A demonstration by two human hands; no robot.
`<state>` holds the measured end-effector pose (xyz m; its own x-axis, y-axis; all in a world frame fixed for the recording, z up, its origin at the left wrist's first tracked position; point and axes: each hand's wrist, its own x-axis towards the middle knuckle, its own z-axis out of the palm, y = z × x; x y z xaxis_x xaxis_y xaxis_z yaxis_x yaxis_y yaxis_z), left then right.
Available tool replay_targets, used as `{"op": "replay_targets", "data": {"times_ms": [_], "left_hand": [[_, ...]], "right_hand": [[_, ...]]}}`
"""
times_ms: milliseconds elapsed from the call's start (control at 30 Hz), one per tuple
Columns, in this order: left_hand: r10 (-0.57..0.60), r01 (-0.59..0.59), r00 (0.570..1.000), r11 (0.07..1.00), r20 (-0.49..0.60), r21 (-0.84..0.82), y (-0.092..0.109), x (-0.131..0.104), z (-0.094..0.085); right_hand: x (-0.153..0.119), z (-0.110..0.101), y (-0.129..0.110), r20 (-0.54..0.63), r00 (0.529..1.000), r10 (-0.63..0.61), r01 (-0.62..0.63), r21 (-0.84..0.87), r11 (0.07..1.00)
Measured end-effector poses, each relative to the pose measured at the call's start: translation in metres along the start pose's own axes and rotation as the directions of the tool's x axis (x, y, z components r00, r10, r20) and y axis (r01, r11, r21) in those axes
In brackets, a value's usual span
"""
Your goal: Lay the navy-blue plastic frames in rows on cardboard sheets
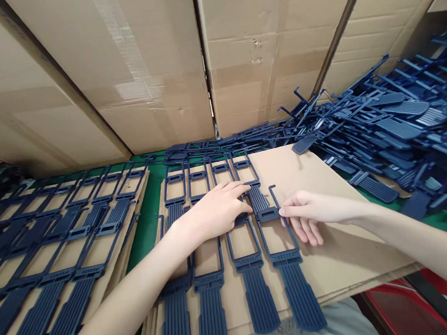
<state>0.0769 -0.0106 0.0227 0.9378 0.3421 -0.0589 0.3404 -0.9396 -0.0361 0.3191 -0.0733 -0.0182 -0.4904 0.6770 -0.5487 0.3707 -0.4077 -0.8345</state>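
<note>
Dark blue plastic frames with ribbed ends lie in two overlapping rows on a brown cardboard sheet. My left hand rests palm down over the middle of these rows, its fingertips at the top of the ribbed part of one piece. My right hand pinches the side bar of the rightmost front frame between thumb and index finger, near its hooked end. The other fingers of that hand hang loosely over the cardboard. What lies under my left palm is hidden.
More blue frames lie in rows on a cardboard stack at the left. A large loose heap of blue frames covers the right. Tall cardboard boxes stand along the back. Green surface shows between the stacks. Something red is at the lower right.
</note>
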Motion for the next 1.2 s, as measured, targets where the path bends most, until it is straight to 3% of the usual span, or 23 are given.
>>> {"op": "replay_targets", "data": {"times_ms": [300,600,833,1033,1200], "left_hand": [[0.005,-0.005,1.000,1.000,-0.010,-0.001,0.001,0.000,0.003],[-0.022,0.021,1.000,1.000,0.008,0.010,0.000,-0.003,-0.006],[-0.020,0.020,1.000,1.000,0.013,0.014,-0.001,-0.003,-0.006],[-0.045,0.045,0.999,0.999,0.004,0.002,-0.001,-0.004,-0.003],[-0.040,0.040,0.999,0.999,0.003,0.001,0.000,-0.003,0.000]], "right_hand": [[-0.002,-0.011,-0.005,-0.013,0.999,-0.031,0.028,-0.149,0.988],[0.001,0.009,0.001,-0.039,0.999,0.030,-0.032,-0.034,0.999],[0.009,0.010,0.014,-0.131,0.991,0.025,-0.034,-0.070,0.997],[0.009,0.015,0.022,-0.301,0.953,-0.026,-0.053,-0.251,0.966],[0.017,0.014,0.030,-0.337,0.941,-0.039,-0.065,-0.294,0.954]]}}
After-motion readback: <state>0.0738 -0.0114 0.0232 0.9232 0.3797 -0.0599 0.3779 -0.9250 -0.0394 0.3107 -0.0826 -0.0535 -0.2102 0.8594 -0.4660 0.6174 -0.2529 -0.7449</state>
